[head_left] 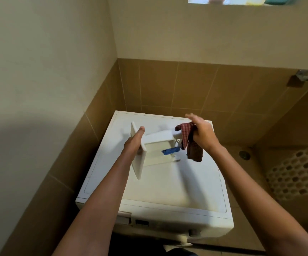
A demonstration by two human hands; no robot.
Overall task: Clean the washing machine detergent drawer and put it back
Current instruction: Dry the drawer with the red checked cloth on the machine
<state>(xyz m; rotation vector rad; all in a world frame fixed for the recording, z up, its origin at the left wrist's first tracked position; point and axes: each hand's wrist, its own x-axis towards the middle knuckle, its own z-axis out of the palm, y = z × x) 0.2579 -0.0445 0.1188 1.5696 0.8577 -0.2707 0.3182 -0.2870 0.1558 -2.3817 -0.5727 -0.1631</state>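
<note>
Plastic drawer (155,156), seemingly light and rigid (perhaps slick), is held above the far half of the washing machine (168,187). Left hand (133,143) clasps its front panel, the surest hold; right hand (204,134) grips a limp cloth (185,135).

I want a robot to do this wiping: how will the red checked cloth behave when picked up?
Likely floppy: the red checked cloth hangs in loose folds from the right hand. Probably light, since a grip at one end seems to carry it. Pushed, it would likely bunch up, given those soft folds.
</note>
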